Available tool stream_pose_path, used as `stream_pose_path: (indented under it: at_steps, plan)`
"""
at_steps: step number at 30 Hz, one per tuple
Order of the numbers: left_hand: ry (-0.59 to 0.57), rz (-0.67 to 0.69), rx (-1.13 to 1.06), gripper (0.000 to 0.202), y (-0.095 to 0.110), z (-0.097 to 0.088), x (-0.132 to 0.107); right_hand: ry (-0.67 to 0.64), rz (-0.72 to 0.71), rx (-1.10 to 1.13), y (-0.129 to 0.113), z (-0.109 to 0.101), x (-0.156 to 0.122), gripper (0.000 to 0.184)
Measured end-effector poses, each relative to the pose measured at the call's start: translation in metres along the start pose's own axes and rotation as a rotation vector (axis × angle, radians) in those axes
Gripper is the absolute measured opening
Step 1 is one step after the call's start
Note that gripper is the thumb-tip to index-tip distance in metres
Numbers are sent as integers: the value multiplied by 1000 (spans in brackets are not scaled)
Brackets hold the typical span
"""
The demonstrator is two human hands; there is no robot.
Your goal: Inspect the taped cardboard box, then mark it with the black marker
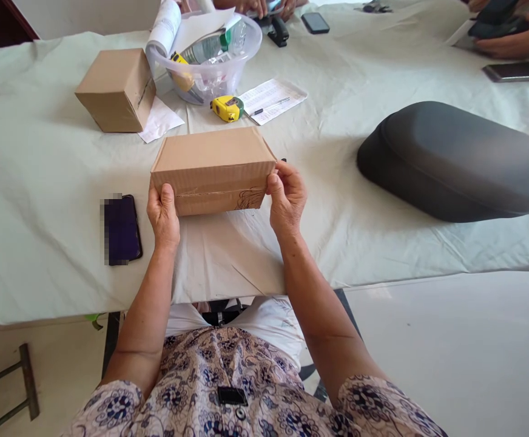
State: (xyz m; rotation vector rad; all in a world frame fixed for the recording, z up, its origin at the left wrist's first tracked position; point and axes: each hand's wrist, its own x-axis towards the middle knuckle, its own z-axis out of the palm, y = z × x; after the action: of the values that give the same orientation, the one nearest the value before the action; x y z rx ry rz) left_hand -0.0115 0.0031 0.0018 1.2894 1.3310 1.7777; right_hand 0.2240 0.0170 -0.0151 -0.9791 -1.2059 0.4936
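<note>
A brown cardboard box (214, 152) is held level between my two hands, just above or on the cloth near the table's front edge; I cannot tell which. My left hand (163, 215) grips its near left corner, thumb on the front face. At the near right corner, my right hand (288, 197) pinches the edge between thumb and fingers. Black scribbled marks show on the right part of the box's front face. A dark phone (123, 230) lies left of my left hand. Behind the box are a yellow tape measure (227, 108) and a printed sheet (276, 98) with a pen on it.
Another cardboard box (116, 91) stands at the back left beside a clear plastic basin (219, 79) holding a bottle and papers. A large black padded seat (455, 161) lies on the right. Other people's hands (526, 42) hold devices across the table, near a stapler (278, 31).
</note>
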Motion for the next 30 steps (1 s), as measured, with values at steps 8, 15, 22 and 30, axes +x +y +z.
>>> stream_pose_path:
  at_steps: [8,15,22,30]
  plan:
    - [132,10,-103,62,0,-1,8,-254,-151,19,-11,-1,-4,41]
    - [179,-23,-118,64,-1,-5,10,-391,-184,-64,-13,2,-7,54]
    - [33,17,-98,70,1,-4,7,-232,-88,11,-2,1,-5,52]
    - [-107,81,52,89,1,5,-6,-77,-26,-168,1,8,-13,83]
